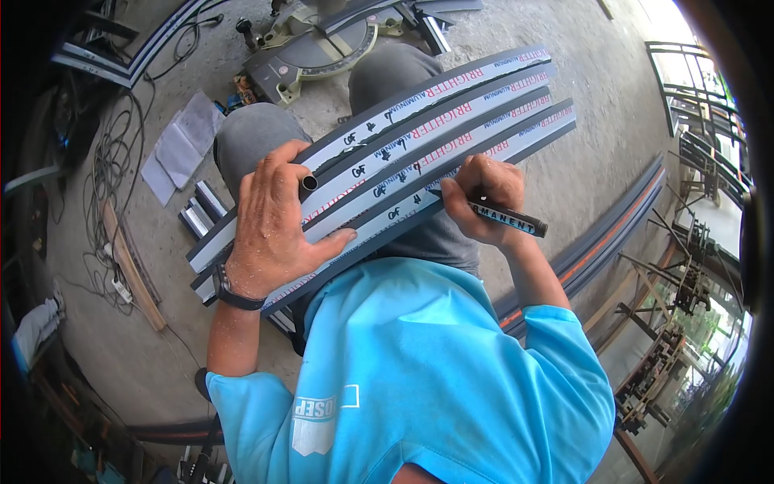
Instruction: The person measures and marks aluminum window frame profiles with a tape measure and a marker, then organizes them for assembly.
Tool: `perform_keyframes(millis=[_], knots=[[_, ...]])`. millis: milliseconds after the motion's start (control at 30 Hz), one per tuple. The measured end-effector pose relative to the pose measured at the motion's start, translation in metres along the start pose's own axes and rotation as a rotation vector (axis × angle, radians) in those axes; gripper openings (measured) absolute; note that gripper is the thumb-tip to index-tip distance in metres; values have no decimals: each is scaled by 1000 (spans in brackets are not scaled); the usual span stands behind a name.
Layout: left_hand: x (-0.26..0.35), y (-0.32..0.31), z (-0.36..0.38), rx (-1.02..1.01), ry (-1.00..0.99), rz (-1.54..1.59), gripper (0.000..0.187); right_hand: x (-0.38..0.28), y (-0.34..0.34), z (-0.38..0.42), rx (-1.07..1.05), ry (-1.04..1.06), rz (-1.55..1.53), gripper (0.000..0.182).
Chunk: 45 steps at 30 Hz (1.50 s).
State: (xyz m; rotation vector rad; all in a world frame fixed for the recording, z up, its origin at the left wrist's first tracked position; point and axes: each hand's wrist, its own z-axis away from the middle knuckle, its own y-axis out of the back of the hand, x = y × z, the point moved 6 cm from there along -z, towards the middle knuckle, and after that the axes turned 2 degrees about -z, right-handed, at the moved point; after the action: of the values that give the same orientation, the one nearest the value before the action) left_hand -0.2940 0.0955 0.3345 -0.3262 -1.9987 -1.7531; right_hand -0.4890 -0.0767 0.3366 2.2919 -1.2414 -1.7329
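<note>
Several aluminum bars with printed protective film lie side by side across my lap. Handwritten black marks show on the film of each bar. My left hand lies over their left part, thumb stretched out along the bars. Between its fingers sits a marker cap, its hollow end facing up. In my right hand is a black permanent marker, gripped with its tip down at the film of the nearest bar, beside a handwritten mark.
Beyond my knees stands a miter saw on the concrete floor. Papers, a tangled cable and a wooden strip lie at left. Long dark bars are on the floor at right, near metal racks.
</note>
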Motion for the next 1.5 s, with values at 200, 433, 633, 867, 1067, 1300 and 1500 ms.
perform_keyframes(millis=[200, 433, 633, 867, 1067, 1300, 1500], knots=[[-3, -1, 0, -17, 21, -4, 85, 2, 0, -1, -4, -28, 14, 32], [4, 6, -2, -14, -3, 40, 83, 11, 14, 2, 63, -226, -259, 30], [7, 7, -1, 1, -7, -12, 83, 23, 40, -7, 392, -196, -408, 24], [36, 28, -37, 22, -121, -87, 69, 26, 15, -27, 386, -94, -615, 54], [70, 30, -92, 58, -398, -217, 51, 26, 9, -29, 286, -50, -622, 54], [83, 29, -107, -29, -423, -225, 50, 32, 12, -26, 296, -61, -725, 51], [95, 32, -108, -42, -425, -203, 46, 30, 2, -30, 281, -114, -774, 54]])
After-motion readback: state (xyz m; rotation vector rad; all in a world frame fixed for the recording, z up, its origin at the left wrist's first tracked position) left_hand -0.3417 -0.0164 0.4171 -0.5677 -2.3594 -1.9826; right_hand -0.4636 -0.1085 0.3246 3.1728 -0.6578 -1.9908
